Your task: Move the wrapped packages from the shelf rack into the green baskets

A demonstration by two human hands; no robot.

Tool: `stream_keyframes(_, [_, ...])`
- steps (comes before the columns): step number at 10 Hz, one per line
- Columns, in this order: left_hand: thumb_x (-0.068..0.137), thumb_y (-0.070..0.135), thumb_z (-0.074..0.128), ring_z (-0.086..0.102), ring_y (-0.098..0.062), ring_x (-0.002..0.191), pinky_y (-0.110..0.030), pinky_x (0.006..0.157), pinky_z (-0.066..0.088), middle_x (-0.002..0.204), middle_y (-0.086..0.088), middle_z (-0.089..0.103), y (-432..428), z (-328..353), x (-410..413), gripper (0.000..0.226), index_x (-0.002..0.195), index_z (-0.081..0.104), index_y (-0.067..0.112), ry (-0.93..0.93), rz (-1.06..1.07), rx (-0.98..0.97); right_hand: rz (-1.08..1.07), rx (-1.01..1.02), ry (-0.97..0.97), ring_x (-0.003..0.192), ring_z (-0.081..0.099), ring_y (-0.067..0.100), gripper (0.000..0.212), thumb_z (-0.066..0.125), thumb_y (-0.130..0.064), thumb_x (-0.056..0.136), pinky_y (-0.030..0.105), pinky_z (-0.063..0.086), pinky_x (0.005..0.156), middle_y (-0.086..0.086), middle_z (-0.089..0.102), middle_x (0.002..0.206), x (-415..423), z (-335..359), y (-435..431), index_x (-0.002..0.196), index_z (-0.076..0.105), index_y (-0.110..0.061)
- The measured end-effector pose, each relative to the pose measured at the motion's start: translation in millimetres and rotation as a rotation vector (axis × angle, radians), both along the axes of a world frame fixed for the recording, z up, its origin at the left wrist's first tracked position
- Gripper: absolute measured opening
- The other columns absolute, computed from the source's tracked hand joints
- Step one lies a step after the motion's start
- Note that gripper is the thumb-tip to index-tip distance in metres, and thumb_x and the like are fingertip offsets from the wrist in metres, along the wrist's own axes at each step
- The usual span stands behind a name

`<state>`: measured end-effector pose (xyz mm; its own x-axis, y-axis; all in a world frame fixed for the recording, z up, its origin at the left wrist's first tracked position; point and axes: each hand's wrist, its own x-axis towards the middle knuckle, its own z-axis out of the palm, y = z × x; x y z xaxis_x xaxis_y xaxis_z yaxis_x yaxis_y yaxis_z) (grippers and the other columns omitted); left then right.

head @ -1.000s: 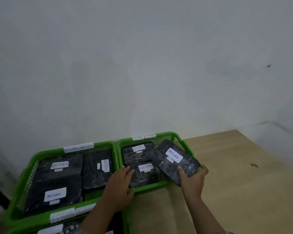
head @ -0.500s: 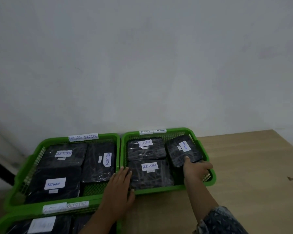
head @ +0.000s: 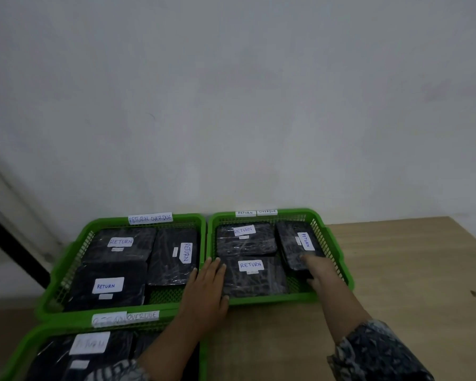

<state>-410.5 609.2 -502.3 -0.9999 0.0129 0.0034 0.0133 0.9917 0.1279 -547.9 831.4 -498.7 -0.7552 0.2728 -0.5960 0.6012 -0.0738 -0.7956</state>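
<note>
The right green basket (head: 270, 300) holds three black wrapped packages with white "RETURN" labels. The rightmost package (head: 293, 242) lies along the basket's right wall. My right hand (head: 320, 272) is on its near end, fingers on top and thumb at the near edge, pinching it. My left hand (head: 206, 291) lies flat with straight fingers over the basket's near left corner, fingertips touching the front package (head: 256, 280). A third package (head: 245, 242) lies behind that one.
The left green basket (head: 66, 261), tagged "RETURN OVERDUE", holds three more black packages. A third green basket (head: 19, 350) with packages sits nearest me at bottom left. Bare wooden tabletop (head: 410, 270) extends to the right. A white wall stands right behind the baskets.
My right hand carried the package from above the basket's right rim down into the basket along its right wall. The left hand stayed on the basket's near corner.
</note>
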Motion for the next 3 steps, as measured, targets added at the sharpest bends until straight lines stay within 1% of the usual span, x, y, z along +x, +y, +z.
stream_keyframes(1, [0.093, 0.035, 0.036, -0.006, -0.023, 0.143, -0.037, 0.109, -0.009, 0.157, -0.007, 0.001, -2.5, 9.8, 10.0, 0.066, 0.148, 0.009, 0.013, 0.027, 0.021, 0.025, 0.111, 0.153, 0.1, 0.1, 0.057, 0.032, 0.042, 0.065, -0.002, 0.079, 0.037, 0.046, 0.086, 0.015, 0.06, 0.114, 20.8, 15.5, -7.9, 0.119, 0.054, 0.005])
stream_keyframes(2, [0.089, 0.036, 0.034, -0.005, -0.023, 0.143, -0.039, 0.111, -0.005, 0.157, -0.008, 0.003, -10.4, 15.7, 27.8, 0.068, 0.148, 0.01, 0.012, 0.025, 0.021, 0.067, 0.319, 0.41, 0.172, 0.106, 0.057, 0.032, 0.055, 0.069, -0.019, 0.077, 0.035, 0.047, 0.089, 0.017, 0.056, 0.124, 50.5, 24.0, -21.7, 0.125, 0.048, -0.003])
stream_keyframes(3, [0.084, 0.037, 0.036, 0.004, -0.025, 0.142, -0.043, 0.112, 0.003, 0.155, -0.011, 0.015, -25.0, 18.6, 50.9, 0.07, 0.146, 0.022, 0.008, 0.099, -0.003, 0.063, 0.509, 0.566, 0.255, 0.123, 0.046, 0.033, 0.067, 0.063, -0.031, 0.086, 0.038, 0.04, 0.1, 0.017, 0.037, 0.142, 92.2, 34.4, -40.2, 0.141, 0.033, -0.008])
